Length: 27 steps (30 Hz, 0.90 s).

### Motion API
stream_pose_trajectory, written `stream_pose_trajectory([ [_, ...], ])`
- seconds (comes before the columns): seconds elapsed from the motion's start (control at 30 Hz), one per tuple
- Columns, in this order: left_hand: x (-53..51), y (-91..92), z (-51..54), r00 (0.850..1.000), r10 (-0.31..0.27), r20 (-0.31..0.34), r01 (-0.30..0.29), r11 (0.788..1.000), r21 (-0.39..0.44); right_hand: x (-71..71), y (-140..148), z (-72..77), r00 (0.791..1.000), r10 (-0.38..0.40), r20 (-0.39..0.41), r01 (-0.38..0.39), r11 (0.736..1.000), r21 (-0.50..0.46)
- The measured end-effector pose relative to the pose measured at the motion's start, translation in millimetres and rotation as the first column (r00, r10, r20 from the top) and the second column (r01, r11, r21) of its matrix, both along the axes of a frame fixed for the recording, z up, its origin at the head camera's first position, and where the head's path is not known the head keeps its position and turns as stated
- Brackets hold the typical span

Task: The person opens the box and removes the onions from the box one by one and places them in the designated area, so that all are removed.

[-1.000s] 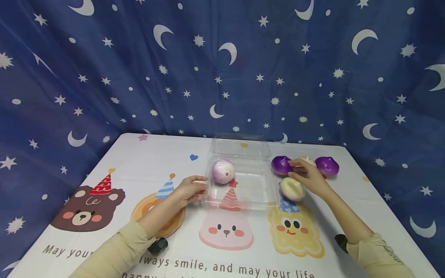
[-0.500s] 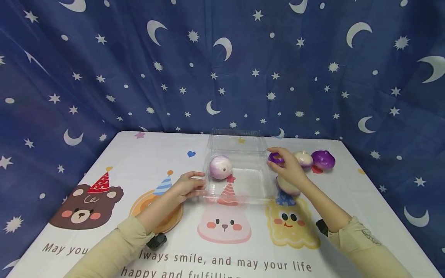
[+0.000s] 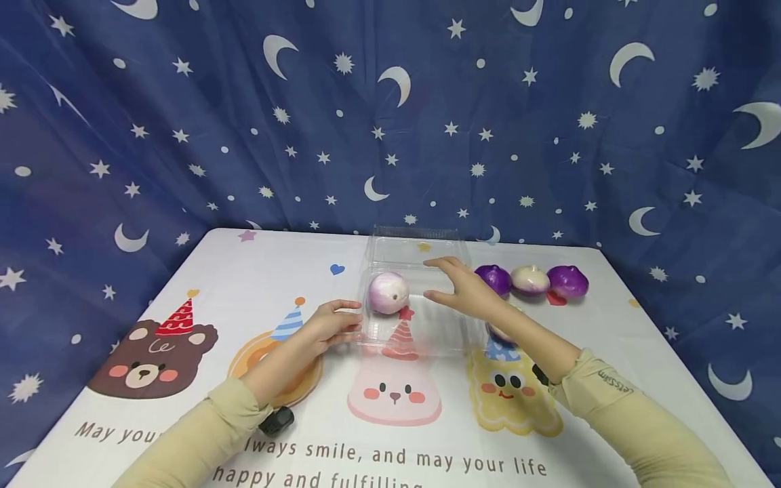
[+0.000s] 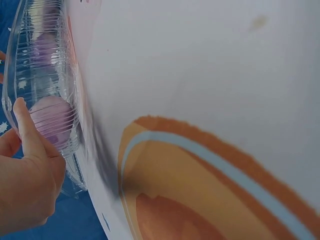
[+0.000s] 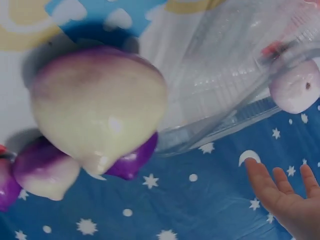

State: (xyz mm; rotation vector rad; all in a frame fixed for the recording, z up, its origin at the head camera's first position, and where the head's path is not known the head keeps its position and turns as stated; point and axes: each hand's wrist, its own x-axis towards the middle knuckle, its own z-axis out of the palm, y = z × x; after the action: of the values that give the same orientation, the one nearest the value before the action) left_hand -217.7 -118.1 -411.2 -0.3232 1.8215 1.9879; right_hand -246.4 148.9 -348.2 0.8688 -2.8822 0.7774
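A pinkish-white onion [image 3: 388,293] sits at the left inside an open clear plastic container [image 3: 448,332]. My left hand [image 3: 332,325] touches the container's left side, its fingers extended against the wall; the left wrist view shows one fingertip [image 4: 21,104] at the rim. Over the container's right part hovers my right hand [image 3: 466,290], fingers spread, with nothing between them and apart from the onion. To the right are a purple onion [image 3: 493,280], a white-and-purple onion [image 3: 531,280] and another purple onion [image 3: 567,281]. A cream-and-purple onion [image 5: 100,105] is partly hidden under my right forearm in the head view.
The container's hinged lid [image 3: 415,251] lies folded back toward the far edge. Beneath everything is a white tablecloth [image 3: 293,268] printed with cartoon figures. A dark blue curtain [image 3: 335,149] with moons and stars hangs behind the table.
My right hand has moved left from beside the purple onion to above the container, uncovering that onion. The left hand stays at the container's side, and the onions have not visibly moved.
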Motion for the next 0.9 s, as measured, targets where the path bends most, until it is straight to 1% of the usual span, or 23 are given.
stream_pose_trajectory([
  [0.1, -0.2, 1.5, 1.3, 1.0, -0.001, -0.004, 0.001, 1.0, 0.007, -2.6, -8, 3.9, 1.0, 0.019, -0.011, -0.019, 1.0, 0.004],
  [0.27, -1.7, 2.6, 2.9, 1.0, -0.003, -0.011, 0.003, 1.0, 0.0, -11.3, -24, 9.5, 0.999, 0.044, -0.024, -0.044, 0.999, 0.01],
  [0.4, -2.4, 1.2, 3.4, 1.0, -0.003, -0.01, 0.003, 1.0, 0.001, -18.1, -37, 10.9, 0.998, 0.043, 0.034, -0.043, 0.999, -0.012],
  [0.5, -2.5, -0.8, 3.4, 1.0, 0.008, -0.008, -0.008, 1.0, -0.015, -22.4, -46, 9.7, 0.995, 0.043, 0.09, -0.041, 0.999, -0.025],
  [0.57, -2.2, -1.7, 3.4, 1.0, 0.005, -0.011, -0.005, 1.0, -0.022, -24.6, -50, 7.8, 0.993, 0.043, 0.113, -0.041, 0.999, -0.024],
  [0.77, 1.3, -1.0, 1.9, 1.0, -0.01, -0.022, 0.009, 1.0, -0.03, -27.4, -61, 1.6, 0.984, 0.043, 0.171, -0.041, 0.999, -0.017],
  [0.9, 2.4, 0.1, 1.4, 1.0, -0.005, -0.03, 0.004, 1.0, -0.03, -30.3, -68, 0.2, 0.983, 0.042, 0.181, -0.043, 0.999, 0.003],
])
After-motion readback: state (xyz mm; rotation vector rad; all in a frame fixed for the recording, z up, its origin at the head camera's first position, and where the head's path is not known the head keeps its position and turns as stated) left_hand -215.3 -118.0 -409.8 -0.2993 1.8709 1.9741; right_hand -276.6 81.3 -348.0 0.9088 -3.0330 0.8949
